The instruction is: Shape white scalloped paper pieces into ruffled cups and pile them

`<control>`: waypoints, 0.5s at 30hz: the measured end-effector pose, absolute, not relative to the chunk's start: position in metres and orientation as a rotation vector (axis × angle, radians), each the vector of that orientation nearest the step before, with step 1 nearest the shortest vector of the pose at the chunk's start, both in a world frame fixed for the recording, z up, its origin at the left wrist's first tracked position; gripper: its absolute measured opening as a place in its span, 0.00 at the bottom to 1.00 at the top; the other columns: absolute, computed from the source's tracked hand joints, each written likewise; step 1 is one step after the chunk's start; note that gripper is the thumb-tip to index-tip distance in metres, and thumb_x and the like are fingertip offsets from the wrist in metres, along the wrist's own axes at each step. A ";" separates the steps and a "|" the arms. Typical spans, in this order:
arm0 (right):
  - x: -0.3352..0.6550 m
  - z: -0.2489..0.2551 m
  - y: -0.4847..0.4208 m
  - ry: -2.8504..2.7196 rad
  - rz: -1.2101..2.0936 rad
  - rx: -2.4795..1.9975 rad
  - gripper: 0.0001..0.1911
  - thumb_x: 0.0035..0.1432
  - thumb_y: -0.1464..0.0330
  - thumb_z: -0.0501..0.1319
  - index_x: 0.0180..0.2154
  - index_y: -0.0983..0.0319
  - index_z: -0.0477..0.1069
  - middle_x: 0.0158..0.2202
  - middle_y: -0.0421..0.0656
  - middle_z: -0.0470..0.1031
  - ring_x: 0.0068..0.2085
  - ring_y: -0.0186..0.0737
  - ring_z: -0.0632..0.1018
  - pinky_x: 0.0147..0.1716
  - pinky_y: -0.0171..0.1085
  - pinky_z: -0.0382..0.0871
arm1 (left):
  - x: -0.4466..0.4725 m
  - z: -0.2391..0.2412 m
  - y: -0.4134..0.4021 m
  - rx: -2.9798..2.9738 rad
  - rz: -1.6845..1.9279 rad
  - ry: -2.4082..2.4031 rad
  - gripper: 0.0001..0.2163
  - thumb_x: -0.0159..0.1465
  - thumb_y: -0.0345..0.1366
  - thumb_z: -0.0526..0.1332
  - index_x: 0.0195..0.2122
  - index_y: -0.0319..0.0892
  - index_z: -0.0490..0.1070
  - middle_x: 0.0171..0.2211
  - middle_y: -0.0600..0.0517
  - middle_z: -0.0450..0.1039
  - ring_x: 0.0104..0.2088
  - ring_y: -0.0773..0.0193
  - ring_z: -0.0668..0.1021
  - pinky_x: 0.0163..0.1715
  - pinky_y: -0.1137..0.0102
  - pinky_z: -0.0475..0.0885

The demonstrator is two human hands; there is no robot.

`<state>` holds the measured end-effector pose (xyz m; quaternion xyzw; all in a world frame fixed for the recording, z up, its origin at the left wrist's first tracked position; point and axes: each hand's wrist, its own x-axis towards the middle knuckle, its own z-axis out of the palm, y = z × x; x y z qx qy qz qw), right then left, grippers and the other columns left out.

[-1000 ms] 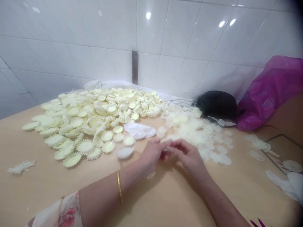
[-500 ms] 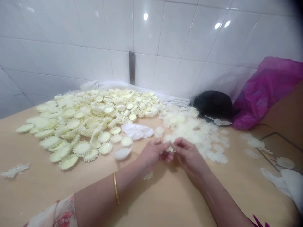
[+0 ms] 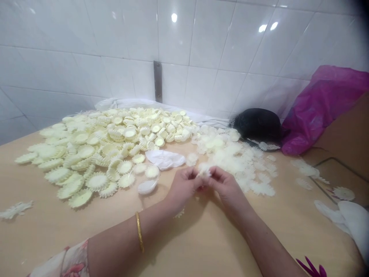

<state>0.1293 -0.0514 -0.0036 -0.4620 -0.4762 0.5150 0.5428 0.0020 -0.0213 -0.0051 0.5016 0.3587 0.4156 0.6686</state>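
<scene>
My left hand (image 3: 182,189) and my right hand (image 3: 232,194) meet above the table, fingers pinched on one small white petal-edged flower piece (image 3: 204,169) between them. Its lower part is hidden by my fingers. Under my left wrist, the toothed rim of another piece (image 3: 180,213) shows. To the left spreads a big heap of pale yellow cupped discs with toothed rims (image 3: 98,181). Just beyond my right hand lies a loose pile of thin white flower-shaped pieces (image 3: 235,159). A small shallow white dish-like thing (image 3: 148,187) sits left of my left hand.
A crumpled white cloth (image 3: 165,160) lies between the two piles. Further right are a black rounded object (image 3: 256,125) and a magenta plastic bag (image 3: 323,111). White scraps (image 3: 331,215) lie at the right edge, purple petal-like tips (image 3: 313,267) at the bottom right. A tiled wall (image 3: 115,77) closes the back.
The flower piece has come up and tilted so that more of it shows above my fingertips. Both hands have shifted slightly left and up in view, and the whole view has shifted a little.
</scene>
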 end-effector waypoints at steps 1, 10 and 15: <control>0.130 -0.005 -0.051 -1.121 1.212 -1.096 0.12 0.45 0.61 0.65 0.25 0.61 0.66 0.21 0.36 0.68 0.26 0.35 0.69 0.29 0.35 0.64 | 0.002 -0.005 -0.022 1.129 0.932 0.799 0.10 0.49 0.35 0.64 0.20 0.37 0.64 0.17 0.54 0.67 0.18 0.71 0.68 0.19 0.76 0.61; 0.143 -0.009 -0.046 -1.141 0.784 -1.373 0.15 0.50 0.61 0.60 0.19 0.61 0.61 0.18 0.34 0.59 0.22 0.30 0.60 0.22 0.32 0.53 | 0.002 -0.006 -0.020 1.118 0.987 0.848 0.09 0.50 0.35 0.63 0.22 0.39 0.63 0.16 0.55 0.67 0.19 0.71 0.69 0.22 0.75 0.64; 0.158 -0.002 -0.040 -0.895 0.618 -1.349 0.16 0.45 0.59 0.62 0.18 0.61 0.61 0.16 0.35 0.61 0.21 0.31 0.62 0.23 0.33 0.57 | -0.001 -0.007 -0.014 1.004 1.035 0.883 0.10 0.49 0.35 0.64 0.22 0.39 0.62 0.18 0.56 0.66 0.21 0.69 0.72 0.24 0.74 0.66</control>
